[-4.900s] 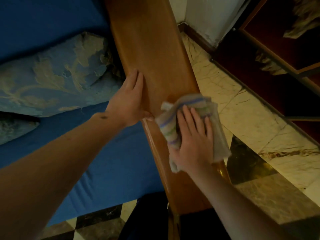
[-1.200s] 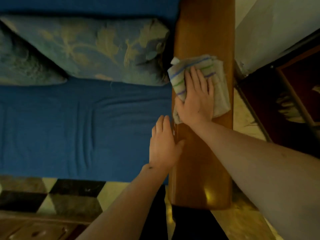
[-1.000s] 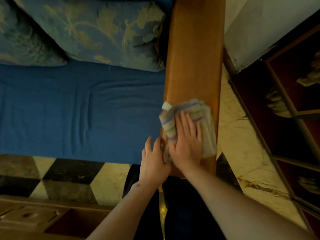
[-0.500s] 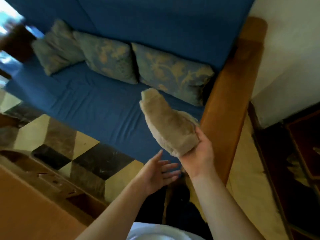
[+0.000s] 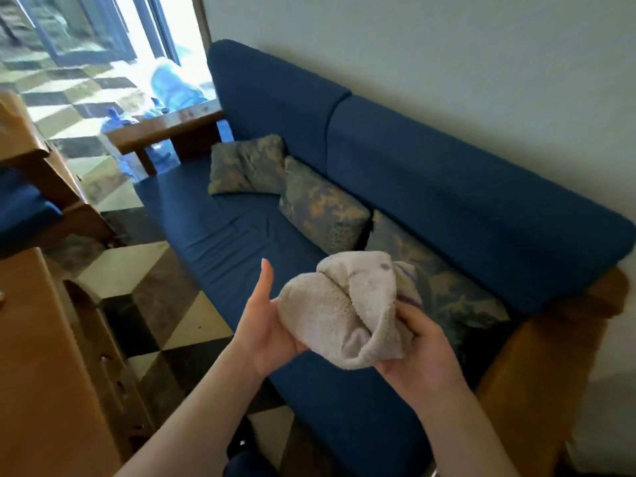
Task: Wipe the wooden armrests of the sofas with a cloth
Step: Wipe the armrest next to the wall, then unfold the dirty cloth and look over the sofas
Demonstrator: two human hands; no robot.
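Both hands: held out over the front of the seat, the cloth (image 5: 347,313) bunched between them and off any wood.
Right hand (image 5: 418,356): cups the cloth from below, fingers curled up around its underside; only one corner of the bundle seems truly gripped.
Left hand (image 5: 263,325): palm against the cloth's left end, thumb standing straight up, the rest of its fingers hidden behind the fabric, so I cannot tell whether they clasp it.
Risk, cloth: a loose fold hangs low; it could slip out during refolding and drop onto the blue seat cushion (image 5: 241,235) or the checkered floor (image 5: 165,304).
Risk, armrest: wiping with an uneven wad would likely skip strips of wood.
Near armrest (image 5: 537,359): just right of the right hand, its broad flat top bare; the wall (image 5: 447,63) lies close behind it, leaving little elbow room on that side.
Left edge: a wooden cabinet (image 5: 44,373) narrows the floor passage along the sofa front.
Cushions: three patterned pillows (image 5: 323,215) lean on the backrest, apart from the hands.
Far armrest (image 5: 161,130): at the sofa's other end by the bright doorway, reached along that floor strip; judged next.
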